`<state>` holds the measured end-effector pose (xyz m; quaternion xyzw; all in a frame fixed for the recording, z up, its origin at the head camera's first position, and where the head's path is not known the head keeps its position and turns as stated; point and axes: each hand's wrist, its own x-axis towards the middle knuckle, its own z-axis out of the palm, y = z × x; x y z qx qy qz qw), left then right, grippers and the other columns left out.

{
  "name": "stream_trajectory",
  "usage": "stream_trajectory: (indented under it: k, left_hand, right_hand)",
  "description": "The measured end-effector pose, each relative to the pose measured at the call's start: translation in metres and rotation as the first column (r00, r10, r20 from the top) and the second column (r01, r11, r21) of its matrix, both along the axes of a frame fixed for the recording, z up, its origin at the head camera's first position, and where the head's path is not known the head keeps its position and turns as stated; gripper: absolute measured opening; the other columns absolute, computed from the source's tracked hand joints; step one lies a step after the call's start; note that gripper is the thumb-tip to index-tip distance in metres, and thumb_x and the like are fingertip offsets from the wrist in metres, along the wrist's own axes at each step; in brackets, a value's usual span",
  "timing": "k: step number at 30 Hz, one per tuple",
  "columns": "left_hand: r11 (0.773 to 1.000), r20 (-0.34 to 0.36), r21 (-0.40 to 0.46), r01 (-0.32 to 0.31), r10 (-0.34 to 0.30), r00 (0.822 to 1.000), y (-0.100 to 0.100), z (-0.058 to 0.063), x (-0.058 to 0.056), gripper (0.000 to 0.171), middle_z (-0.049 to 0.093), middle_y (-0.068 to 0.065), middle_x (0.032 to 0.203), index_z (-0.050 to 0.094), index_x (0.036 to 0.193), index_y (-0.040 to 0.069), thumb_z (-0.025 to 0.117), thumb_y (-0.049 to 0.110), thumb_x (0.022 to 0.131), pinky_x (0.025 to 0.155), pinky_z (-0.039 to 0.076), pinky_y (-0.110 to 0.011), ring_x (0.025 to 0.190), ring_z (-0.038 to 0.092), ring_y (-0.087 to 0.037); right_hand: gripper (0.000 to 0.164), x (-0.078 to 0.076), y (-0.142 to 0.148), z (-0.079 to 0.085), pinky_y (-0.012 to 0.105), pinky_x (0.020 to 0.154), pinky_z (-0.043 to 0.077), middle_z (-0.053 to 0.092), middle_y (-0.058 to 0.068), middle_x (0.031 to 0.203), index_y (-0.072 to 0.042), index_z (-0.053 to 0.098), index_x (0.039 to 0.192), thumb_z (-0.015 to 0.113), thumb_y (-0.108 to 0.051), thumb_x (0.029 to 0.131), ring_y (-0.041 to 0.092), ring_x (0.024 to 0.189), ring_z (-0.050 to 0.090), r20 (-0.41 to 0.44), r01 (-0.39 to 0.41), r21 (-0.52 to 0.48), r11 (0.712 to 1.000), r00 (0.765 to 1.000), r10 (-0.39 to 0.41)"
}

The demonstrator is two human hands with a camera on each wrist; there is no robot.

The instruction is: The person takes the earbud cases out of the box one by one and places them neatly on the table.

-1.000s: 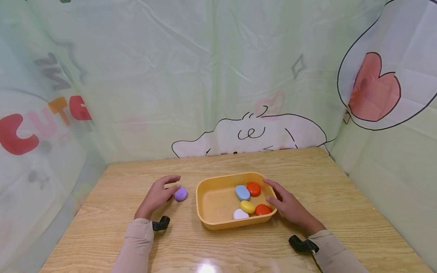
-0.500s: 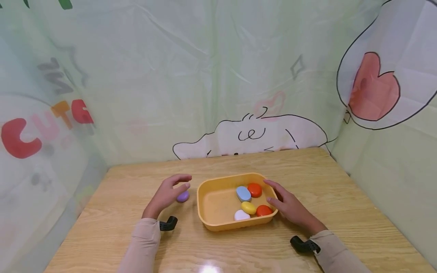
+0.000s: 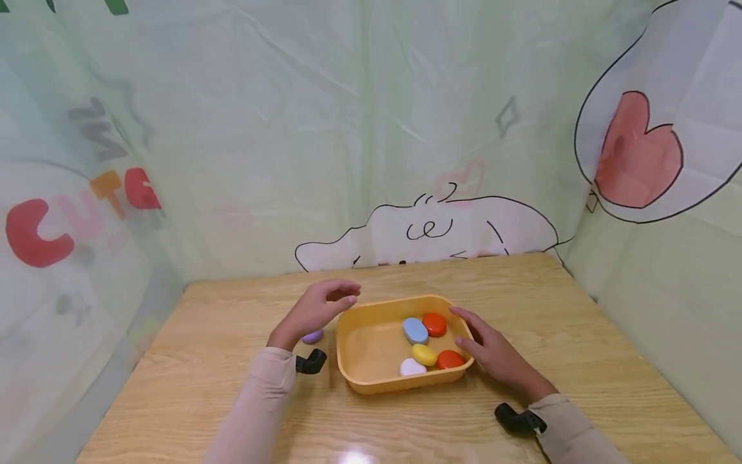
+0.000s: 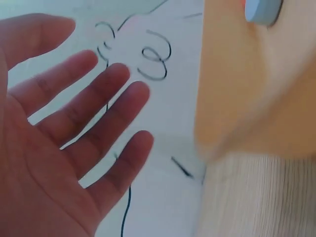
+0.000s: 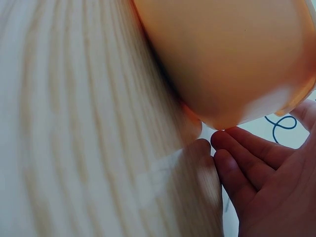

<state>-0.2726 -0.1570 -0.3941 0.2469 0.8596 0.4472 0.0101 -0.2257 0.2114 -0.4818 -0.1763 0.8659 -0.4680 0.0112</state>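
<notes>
A shallow yellow-orange plastic tray (image 3: 371, 387) lies on the table. In its right half sit a blue oval piece (image 3: 415, 330), a yellow one (image 3: 424, 354), a white one (image 3: 413, 367), and two red ones, one at the back (image 3: 433, 325) and one in front (image 3: 450, 359). My left hand (image 3: 317, 308) hovers by the tray's far left corner, holding nothing; its palm and spread fingers show in the left wrist view. Partly hidden under that wrist is a purple piece (image 3: 313, 336). At the right end my right hand (image 3: 493, 351) holds the tray, thumb over the rim, fingers against the outer wall.
The wooden table (image 3: 440, 422) extends around the tray. A printed cloth (image 3: 261, 161) hangs along its back and both sides. Black wrist mounts, one on the left wrist (image 3: 311, 361) and one on the right (image 3: 518, 419), stick out from the sleeves.
My left hand has moved right and away, from beside the purple piece to the tray's far left corner. The purple piece is now mostly covered. My right hand and the tray have stayed in place.
</notes>
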Motion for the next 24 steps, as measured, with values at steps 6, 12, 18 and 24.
stream_trajectory:
  k: [6, 12, 18, 24]
  left_hand:
    - [0.988, 0.084, -0.088, 0.125, -0.118, 0.989, 0.023, 0.000, -0.001, 0.034, 0.067, -0.003, 0.123, 0.066, 0.130, 0.012, 0.063, 0.028, 0.100, 0.099, 0.048, -0.037, 0.109, 0.061, -0.013]
    - [0.971, 0.131, -0.168, 0.173, -0.152, 0.980, 0.036, 0.007, -0.001, 0.036, 0.068, 0.006, 0.119, 0.066, 0.131, 0.015, 0.064, 0.032, 0.099, 0.095, 0.050, -0.033, 0.107, 0.061, -0.009]
    - [0.947, 0.129, -0.240, 0.212, -0.185, 0.974, 0.045, 0.014, -0.005, 0.041, 0.067, 0.012, 0.117, 0.065, 0.134, 0.014, 0.064, 0.036, 0.099, 0.095, 0.050, -0.032, 0.107, 0.060, -0.009]
    - [0.927, 0.112, -0.269, 0.262, -0.240, 0.964, 0.058, 0.016, -0.009, 0.041, 0.066, 0.011, 0.121, 0.065, 0.134, 0.016, 0.061, 0.038, 0.100, 0.097, 0.048, -0.032, 0.111, 0.059, -0.009]
  right_hand:
    - [0.057, 0.000, 0.000, 0.001, 0.057, 0.110, 0.025, 0.025, 0.020, 0.161, -0.016, 0.032, 0.156, 0.055, -0.023, 0.104, 0.045, 0.147, 0.022, 0.004, -0.005, -0.009, 1.000, 1.000, 0.005]
    - [0.057, -0.001, 0.001, 0.001, 0.058, 0.110, 0.025, 0.025, 0.020, 0.161, -0.018, 0.033, 0.156, 0.055, -0.023, 0.104, 0.045, 0.146, 0.022, -0.004, 0.000, 0.000, 1.000, 1.000, 0.000]
    - [0.057, -0.002, 0.001, 0.001, 0.058, 0.110, 0.026, 0.026, 0.020, 0.161, -0.016, 0.033, 0.156, 0.055, -0.023, 0.104, 0.046, 0.146, 0.023, -0.014, -0.001, 0.006, 1.000, 1.000, 0.001]
    - [0.058, -0.001, -0.001, 0.000, 0.058, 0.109, 0.027, 0.025, 0.021, 0.161, -0.016, 0.032, 0.156, 0.055, -0.023, 0.104, 0.047, 0.146, 0.023, -0.003, 0.005, 0.006, 1.000, 1.000, -0.005]
